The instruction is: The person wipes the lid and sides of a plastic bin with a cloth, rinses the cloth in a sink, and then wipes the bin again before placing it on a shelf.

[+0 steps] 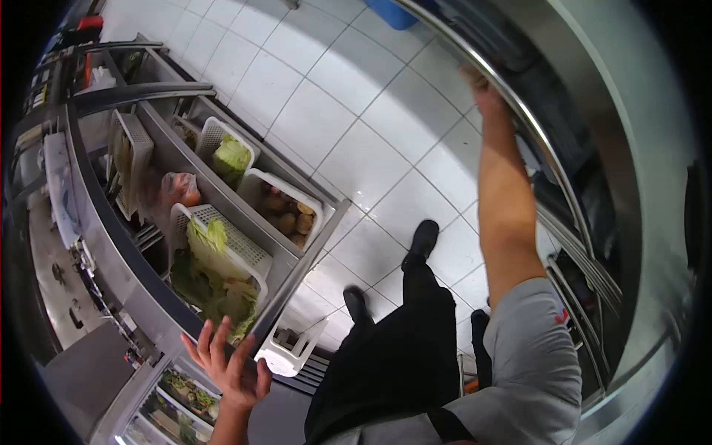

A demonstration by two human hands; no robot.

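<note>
My left hand (231, 371) is raised at the lower left with its fingers spread and nothing in it. It is nearest to the front corner of an open drawer (276, 297). In that drawer a white basket (236, 248) holds leafy greens (211, 285), and a bag of orange-red produce (182, 190) lies behind it. Other white baskets there hold a lettuce (231, 156) and brown potatoes (285, 215). My right arm reaches up the right side; my right hand (482, 87) is blurred beside a curved metal rail (512, 100), and whether it grips anything is unclear.
White floor tiles (371, 119) lie between the drawers and the metal shelving on the right. A white basket (285, 356) sits low beneath the drawer corner. A blue object (393, 13) stands at the top. Trays of vegetables (189, 393) are at the lower left.
</note>
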